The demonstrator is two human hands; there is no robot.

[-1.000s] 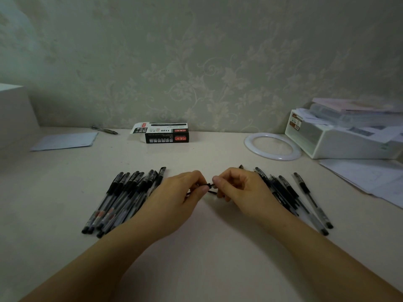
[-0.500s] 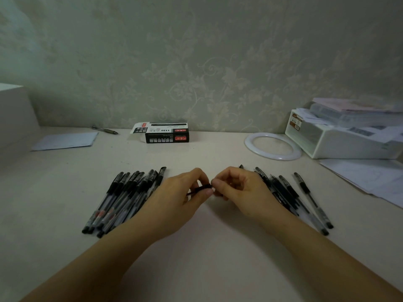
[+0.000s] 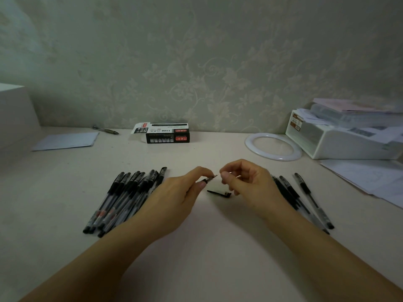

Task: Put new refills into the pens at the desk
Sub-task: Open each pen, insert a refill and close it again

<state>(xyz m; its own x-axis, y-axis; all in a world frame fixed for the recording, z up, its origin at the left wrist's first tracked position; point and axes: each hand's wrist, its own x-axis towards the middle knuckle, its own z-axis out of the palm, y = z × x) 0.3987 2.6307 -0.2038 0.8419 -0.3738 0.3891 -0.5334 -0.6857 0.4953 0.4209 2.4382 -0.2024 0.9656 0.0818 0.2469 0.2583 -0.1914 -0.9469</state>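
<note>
Floral-papered wall (image 3: 218, 62) behind pale desk (image 3: 207, 258). White tray (image 3: 340, 144) w/ papers far right, ring (image 3: 273, 147), refill box (image 3: 166, 135). Pens lie left (image 3: 122, 199) & right (image 3: 305, 199). Left hand (image 3: 174, 199) pinches pen (image 3: 207, 179); right hand (image 3: 250, 188) grip curled (contents unclear). Cap (image 3: 220, 193) between hands.

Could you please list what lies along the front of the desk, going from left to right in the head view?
Left pile of pens → left hand → pen cap → right hand → right group of pens.
</note>
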